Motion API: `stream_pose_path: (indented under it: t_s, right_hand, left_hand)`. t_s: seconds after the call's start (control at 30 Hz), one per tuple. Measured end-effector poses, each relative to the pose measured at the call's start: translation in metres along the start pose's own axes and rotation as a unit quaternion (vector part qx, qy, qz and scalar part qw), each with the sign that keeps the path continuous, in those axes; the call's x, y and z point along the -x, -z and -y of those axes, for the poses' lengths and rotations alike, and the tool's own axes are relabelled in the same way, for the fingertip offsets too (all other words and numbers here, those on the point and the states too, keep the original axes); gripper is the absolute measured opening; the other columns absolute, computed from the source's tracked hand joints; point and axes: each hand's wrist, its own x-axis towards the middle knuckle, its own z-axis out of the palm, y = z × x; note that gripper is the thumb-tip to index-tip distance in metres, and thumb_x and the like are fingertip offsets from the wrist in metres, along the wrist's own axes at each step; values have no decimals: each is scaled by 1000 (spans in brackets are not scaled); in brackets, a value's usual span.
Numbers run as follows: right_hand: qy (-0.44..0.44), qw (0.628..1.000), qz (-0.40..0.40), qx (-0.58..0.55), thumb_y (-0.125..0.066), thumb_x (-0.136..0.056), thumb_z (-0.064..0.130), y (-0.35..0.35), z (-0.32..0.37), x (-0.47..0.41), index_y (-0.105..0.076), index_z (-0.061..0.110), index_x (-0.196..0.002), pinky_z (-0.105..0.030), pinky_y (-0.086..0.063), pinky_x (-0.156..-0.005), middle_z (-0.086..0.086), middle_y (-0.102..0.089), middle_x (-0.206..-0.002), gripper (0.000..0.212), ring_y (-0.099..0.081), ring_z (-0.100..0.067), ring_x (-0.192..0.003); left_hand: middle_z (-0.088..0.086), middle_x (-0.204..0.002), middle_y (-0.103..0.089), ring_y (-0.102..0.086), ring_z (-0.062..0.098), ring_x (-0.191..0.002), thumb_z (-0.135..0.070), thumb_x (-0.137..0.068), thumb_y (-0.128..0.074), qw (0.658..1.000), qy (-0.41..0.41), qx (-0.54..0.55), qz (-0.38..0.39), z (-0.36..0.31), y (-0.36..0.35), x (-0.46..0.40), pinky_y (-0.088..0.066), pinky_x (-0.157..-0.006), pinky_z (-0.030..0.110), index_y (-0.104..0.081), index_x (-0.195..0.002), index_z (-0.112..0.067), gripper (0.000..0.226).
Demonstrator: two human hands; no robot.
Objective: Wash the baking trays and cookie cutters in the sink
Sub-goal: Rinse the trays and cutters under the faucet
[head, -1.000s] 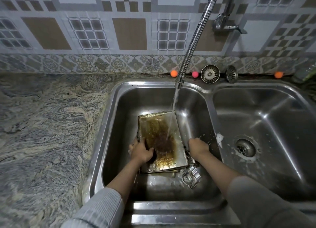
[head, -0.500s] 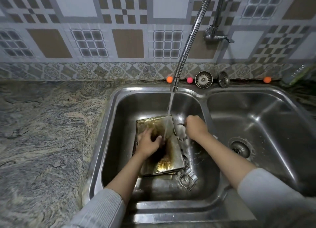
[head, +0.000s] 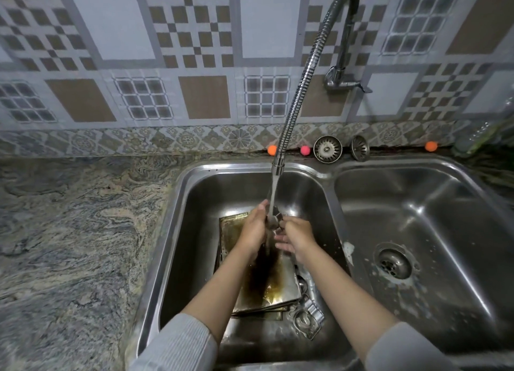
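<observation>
Your left hand (head: 254, 229) and right hand (head: 296, 238) meet under the water stream (head: 273, 192), together pinching a small dark cookie cutter (head: 275, 217) between them. Directly beneath your hands the stained baking trays (head: 267, 284) lie stacked in the sink (head: 178, 231); more cookie cutters (head: 307, 319) rest just beside your right forearm.

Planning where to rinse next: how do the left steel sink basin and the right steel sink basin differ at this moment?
The left steel sink basin holds a stained rectangular metal baking tray and metal cookie cutters; the right steel sink basin holds no dishes. Water from the flexible chrome faucet hose falls into the left basin, not the right. The right basin's drain shows; the left's is hidden. Both are wet stainless steel.
</observation>
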Motion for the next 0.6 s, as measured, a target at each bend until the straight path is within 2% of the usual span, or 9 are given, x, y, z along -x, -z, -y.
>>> stream_pose_path:
  t_s: [0.03, 0.1, 0.17, 0.23, 0.3, 0.4, 0.5, 0.6]
  right_hand:
    - [-15, 999, -4, -33, -43, -94, 5, -1, -1, 0, -57, 14, -106, -32, -53, -61, -7, -59, -75, 20, -57, -18, -64]
    - [-37, 995, -10, -88, -42, -93, 2, -1, -4, -4, -59, 10, -98, -33, -51, -57, -7, -56, -66, 20, -54, -17, -56]
    - [-47, 992, -8, -116, -42, -93, 2, 0, -8, -6, -60, 8, -94, -35, -52, -55, -10, -55, -67, 20, -54, -17, -53]
    - [-56, 992, -10, -112, -42, -94, 7, 0, -11, -8, -59, 8, -90, -34, -49, -54, -10, -52, -69, 18, -51, -18, -56]
    - [-64, 992, -5, -112, -44, -97, 14, -1, -10, -6, -57, 11, -85, -32, -47, -52, -6, -44, -63, 18, -49, -17, -54]
    - [-60, 991, 19, -114, -50, -96, 36, -4, -11, -3, -59, 16, -97, -28, -49, -50, -3, -48, -64, 21, -55, -15, -54]
    - [-36, 992, 55, -110, -52, -91, 49, -8, -15, -3, -60, 21, -111, -33, -53, -63, -6, -65, -85, 35, -64, -18, -73]
    - [-4, 986, 102, -132, -52, -94, 42, -13, -14, 0, -61, 23, -108, -39, -53, -81, -7, -68, -98, 25, -65, -23, -90]
  left_hand:
    - [31, -107, -61, -56, 16, -84, -21, -103, -34, 1000, -4, -9, 14, -2, 0, 0, -46, -86, 35, -48, -136, -8, 38]
    - [5, -82, -67, -56, 11, -76, -6, -100, -36, 998, 0, -34, 54, -1, -1, -2, -46, -70, 22, -52, -128, -16, 33]
    - [-9, -86, -63, -58, 6, -80, -4, -99, -43, 996, -4, -67, 61, -1, -3, 0, -47, -63, 11, -50, -120, -30, 34]
    - [-6, -97, -64, -61, 6, -85, -10, -97, -53, 995, -41, -88, 27, 2, -2, 0, -47, -66, 6, -54, -123, -27, 31]
    - [1, -98, -67, -62, 6, -82, -10, -92, -60, 996, -62, -65, -21, 5, -1, -1, -48, -65, 7, -62, -120, -13, 27]
    - [6, -93, -71, -65, 14, -82, -11, -87, -67, 991, -89, -32, -92, 5, 4, -2, -51, -70, 15, -70, -104, -5, 18]
    - [5, -86, -73, -67, 17, -80, -20, -88, -68, 984, -102, -44, -139, 8, 11, -4, -53, -77, 29, -73, -91, -11, 10]
    - [3, -80, -72, -67, 15, -76, -24, -91, -63, 977, -118, -72, -161, 8, 15, -2, -53, -73, 28, -72, -85, -15, 14]
